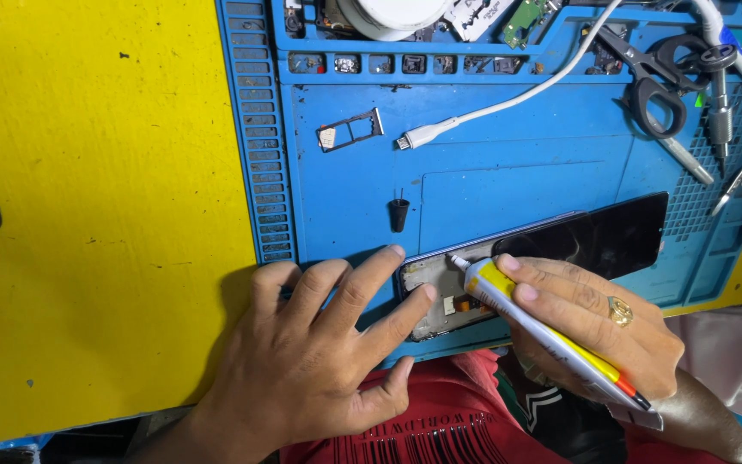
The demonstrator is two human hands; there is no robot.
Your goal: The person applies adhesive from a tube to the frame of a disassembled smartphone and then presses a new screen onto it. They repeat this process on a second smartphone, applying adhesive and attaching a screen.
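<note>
A black phone (611,236) with its screen partly lifted lies at the front edge of a blue work mat (491,146). Its open lower end (435,301) shows the inner frame. My left hand (319,344) rests flat on the mat, two fingertips pressing the phone's left end. My right hand (594,322), wearing a ring, grips a white and yellow glue tube (543,331). The tube's nozzle (459,261) touches the phone's upper edge near the open end.
On the mat lie a small tray for a phone card (351,131), a black nozzle cap (398,213) and a white cable plug (427,135). Scissors (659,82), a screwdriver (720,103) and tweezers (736,180) sit at the right. A yellow tabletop (105,215) spreads left.
</note>
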